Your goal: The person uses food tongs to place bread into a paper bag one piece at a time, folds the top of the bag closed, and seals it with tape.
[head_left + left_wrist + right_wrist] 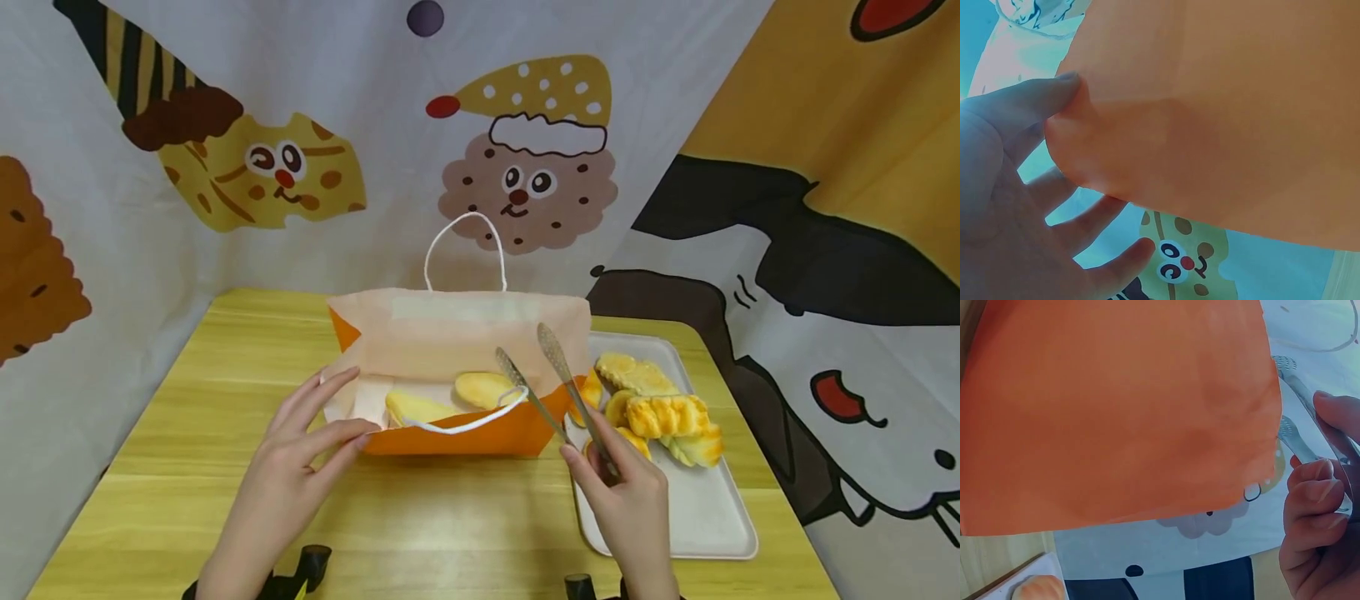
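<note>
An orange paper bag (465, 443) with a pale inside stands on the table, its mouth facing me. Two pale-yellow bread pieces (420, 407) lie inside it. My left hand (296, 458) holds the bag's left edge; in the left wrist view the thumb (1054, 94) is on the orange outer face and other fingers are behind the rim. My right hand (630, 492) grips metal tongs (557, 354) at the bag's right side. The tongs' tips are spread apart over the mouth, with nothing between them. In the right wrist view the bag partly hides the tips.
Right of the bag, a white tray (705, 529) holds several golden bread pieces (667, 415). The bag's back white handle (474, 215) stands up; the front one (457, 430) droops across the mouth. Behind the wooden table (225, 367) hangs a cartoon-printed cloth (390, 275).
</note>
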{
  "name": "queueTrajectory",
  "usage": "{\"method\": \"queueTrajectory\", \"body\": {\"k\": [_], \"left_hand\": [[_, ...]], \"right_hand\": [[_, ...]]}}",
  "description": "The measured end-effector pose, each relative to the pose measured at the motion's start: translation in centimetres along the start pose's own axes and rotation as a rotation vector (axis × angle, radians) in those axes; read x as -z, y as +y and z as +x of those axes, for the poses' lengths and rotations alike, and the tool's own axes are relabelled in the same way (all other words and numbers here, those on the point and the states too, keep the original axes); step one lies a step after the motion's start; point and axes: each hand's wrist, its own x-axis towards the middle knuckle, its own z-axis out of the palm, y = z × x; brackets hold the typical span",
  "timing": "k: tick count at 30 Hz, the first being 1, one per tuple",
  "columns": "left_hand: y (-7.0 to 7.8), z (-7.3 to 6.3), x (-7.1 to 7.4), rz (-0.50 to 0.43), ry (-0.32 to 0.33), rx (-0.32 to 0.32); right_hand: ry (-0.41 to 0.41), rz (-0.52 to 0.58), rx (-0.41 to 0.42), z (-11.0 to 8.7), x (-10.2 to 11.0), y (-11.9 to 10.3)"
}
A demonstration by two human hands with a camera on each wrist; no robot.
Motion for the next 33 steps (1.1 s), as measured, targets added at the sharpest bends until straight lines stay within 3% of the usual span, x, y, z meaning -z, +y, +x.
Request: {"method": "queueTrajectory", "body": {"k": [4, 12, 20, 27, 33], "left_hand": [[0.1, 0.0, -0.1, -0.002, 0.007, -0.015], [0.1, 0.0, 0.0, 0.015, -0.015, 0.015], [0.3, 0.0, -0.1, 0.001, 0.002, -0.002], [0.3, -0.3, -0.1, 0.034, -0.063, 0.060], [0.3, -0.4, -0.2, 0.039, -0.073, 0.059]], "right_hand": [[0.007, 0.004, 0.006, 0.0, 0.1, -0.6], [-0.005, 0.008, -0.011, -0.8, -0.6, 2.7], [-0.031, 0.071, -0.135, -1.8, -1.1, 3.5], [-0.007, 0.033, -0.106, -2.1, -0.9, 3.6], [0.059, 0.030, -0.090, -2.4, -0.1, 4.1]]}}
